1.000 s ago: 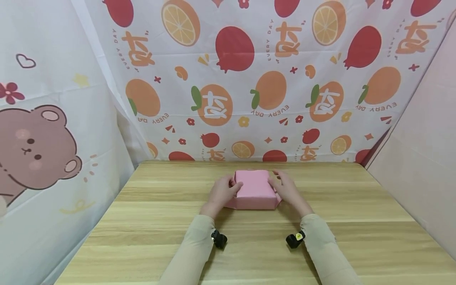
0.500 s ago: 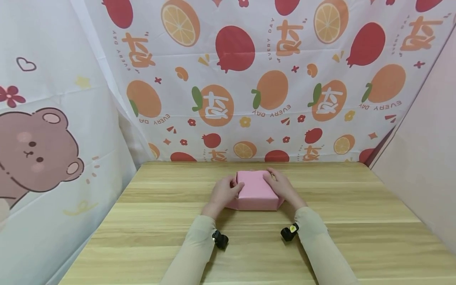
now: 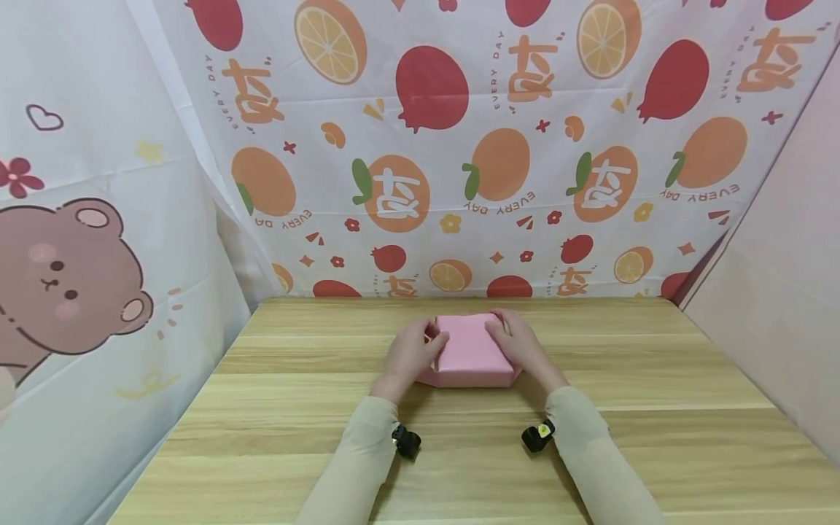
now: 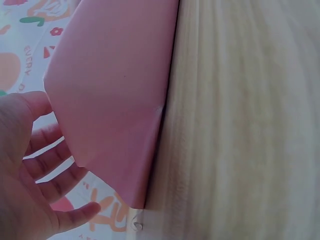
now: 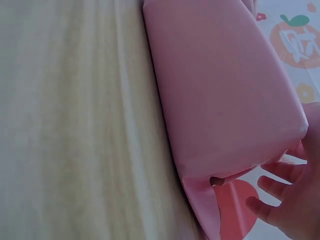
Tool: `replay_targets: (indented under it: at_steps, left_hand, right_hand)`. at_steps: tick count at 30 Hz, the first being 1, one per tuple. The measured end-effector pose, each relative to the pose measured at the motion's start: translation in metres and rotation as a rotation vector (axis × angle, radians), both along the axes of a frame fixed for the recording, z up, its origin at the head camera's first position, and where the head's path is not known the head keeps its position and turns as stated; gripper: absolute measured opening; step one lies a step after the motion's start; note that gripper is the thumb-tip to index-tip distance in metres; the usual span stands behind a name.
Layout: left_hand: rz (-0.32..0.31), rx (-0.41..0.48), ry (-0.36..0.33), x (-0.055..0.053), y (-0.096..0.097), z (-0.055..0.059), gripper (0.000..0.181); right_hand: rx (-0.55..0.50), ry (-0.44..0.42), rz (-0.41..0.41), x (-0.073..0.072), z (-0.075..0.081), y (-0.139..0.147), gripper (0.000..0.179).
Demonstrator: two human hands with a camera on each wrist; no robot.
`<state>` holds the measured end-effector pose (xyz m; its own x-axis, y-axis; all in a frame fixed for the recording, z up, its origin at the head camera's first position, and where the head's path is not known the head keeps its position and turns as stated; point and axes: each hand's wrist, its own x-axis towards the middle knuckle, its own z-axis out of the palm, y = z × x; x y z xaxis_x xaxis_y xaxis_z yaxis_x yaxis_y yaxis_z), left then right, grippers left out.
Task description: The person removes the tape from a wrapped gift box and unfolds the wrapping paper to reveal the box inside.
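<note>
A boxy package wrapped in pink paper [image 3: 469, 346] lies towards the far side of the wooden table. My left hand [image 3: 408, 357] holds its left end, thumb at the top edge and fingers by the side. In the left wrist view, a folded paper flap [image 4: 120, 155] slopes down to the table beside those fingers. At the far right corner, my right hand [image 3: 521, 343] grips the package with the thumb on top. The right wrist view has its fingers spread behind the right end, where a loose paper flap [image 5: 202, 200] hangs out. What lies inside the paper is hidden.
The wooden table [image 3: 295, 437] extends around the package on all sides. Just behind its back edge hangs a fruit-print cloth [image 3: 446, 168]. A bear-print cloth [image 3: 177, 292] hangs at the left and a pale cloth [image 3: 781, 277] at the right.
My right hand has shifted left, its thumb coming from the right edge onto the package's top. The left hand has stayed at the left end. The package's front top edge looks slightly lower.
</note>
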<state>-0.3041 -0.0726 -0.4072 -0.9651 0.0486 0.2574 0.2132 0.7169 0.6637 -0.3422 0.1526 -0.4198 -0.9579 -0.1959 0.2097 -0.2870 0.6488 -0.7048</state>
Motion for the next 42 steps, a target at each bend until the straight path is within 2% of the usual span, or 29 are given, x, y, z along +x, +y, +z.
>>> replay_targets:
  at_steps: [4, 7, 11, 18, 21, 24, 29, 36, 39, 41, 42]
  left_hand:
    - [0.000, -0.024, 0.036, 0.000, 0.002, 0.002, 0.027]
    - [-0.012, -0.030, 0.070, 0.001, 0.003, 0.003, 0.038]
    - [-0.031, -0.057, 0.106, 0.002, 0.004, 0.005, 0.044]
    - [-0.076, -0.087, 0.127, 0.003, 0.011, 0.014, 0.037]
    - [-0.086, -0.132, 0.148, 0.006, 0.013, 0.019, 0.031]
    - [-0.110, -0.189, 0.197, 0.013, 0.014, 0.024, 0.026]
    - [-0.196, -0.300, 0.320, 0.028, 0.013, 0.033, 0.022]
    - [-0.282, -0.421, 0.449, 0.047, 0.006, 0.037, 0.020]
    - [-0.314, -0.476, 0.477, 0.056, 0.003, 0.039, 0.022]
    - [-0.338, -0.513, 0.463, 0.062, 0.001, 0.041, 0.025]
    - [-0.351, -0.532, 0.432, 0.064, 0.001, 0.043, 0.027]
  right_hand:
    - [-0.001, 0.034, -0.005, 0.005, 0.002, 0.001, 0.049]
    - [0.010, 0.080, 0.004, 0.011, 0.005, 0.002, 0.048]
    - [0.010, 0.150, 0.026, 0.020, 0.009, 0.005, 0.044]
    - [0.045, 0.271, 0.072, 0.038, 0.014, 0.014, 0.039]
    - [0.082, 0.337, 0.100, 0.046, 0.015, 0.017, 0.038]
    - [0.120, 0.386, 0.121, 0.055, 0.016, 0.020, 0.037]
    - [0.116, 0.460, 0.153, 0.070, 0.017, 0.029, 0.030]
    - [0.177, 0.655, 0.241, 0.084, 0.025, 0.047, 0.017]
    - [0.220, 0.677, 0.262, 0.088, 0.032, 0.051, 0.014]
    - [0.260, 0.650, 0.258, 0.092, 0.038, 0.054, 0.010]
    - [0.278, 0.627, 0.255, 0.094, 0.040, 0.055, 0.009]
